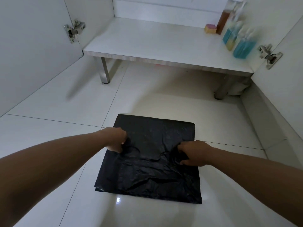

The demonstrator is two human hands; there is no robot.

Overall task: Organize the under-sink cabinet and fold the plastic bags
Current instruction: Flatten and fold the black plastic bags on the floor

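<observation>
Two bare arms (pixel 49 169) come in from the bottom corners, cut off by the edge of the picture. They end at a black plastic bag (pixel 152 181) that lies flat on the floor (pixel 49 141). The left hand (pixel 116 140) grips the bag at its left edge. The right hand (pixel 194 154) grips it near its right edge. Both hands sit about halfway up the bag, well apart from each other. Each one has its fingers curled in, with a bunch of plastic pinched up. The fingertips are tucked into the folds, so they are mostly hidden.

The bag is a rough square, thin and crinkly, with a soft shine. It is bumpy and creased between the hands and smoother at its far end. At its near left corner the edges show more than one layer.

Under the bag, the floor is made of big, glossy, pale tiles with thin dark lines between them.

Beyond the bag is the open cabinet. Its smooth white bottom board (pixel 155 41) stands on shiny metal legs (pixel 105 71). The space under the board is dark and hard to make out. Beyond the bag to the right, on the board, stand a tall bottle (pixel 223 22) of brown liquid, two bottles (pixel 244 46) with blue liquid and a small pink and yellow sponge (pixel 209 28). The bottles are blurry. White doors (pixel 32 46) stand open to the left and right of the bag, each with a metal hinge (pixel 74 30).
</observation>
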